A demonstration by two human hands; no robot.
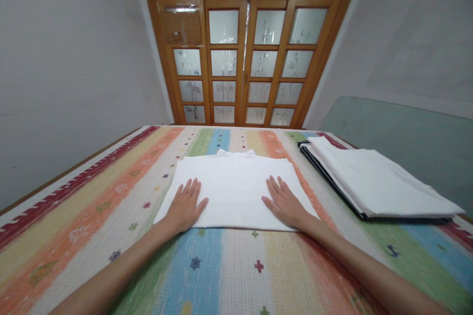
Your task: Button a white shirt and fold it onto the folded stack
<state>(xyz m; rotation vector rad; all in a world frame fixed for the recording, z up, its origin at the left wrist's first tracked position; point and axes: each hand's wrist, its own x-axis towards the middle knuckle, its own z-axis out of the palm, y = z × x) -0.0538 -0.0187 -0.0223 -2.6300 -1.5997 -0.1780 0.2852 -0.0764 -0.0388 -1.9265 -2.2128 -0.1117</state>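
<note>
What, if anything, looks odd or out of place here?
One thing: a brown panel, apparently taped on, covers the upper-left section of the wooden door, while the other sections have glass panes. The folded white cloth under the left hand and right hand lies flat; no spill shows.

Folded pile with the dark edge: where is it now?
In the head view, the folded pile lies on the striped cover at the right, past the white garment under the right hand.
</note>
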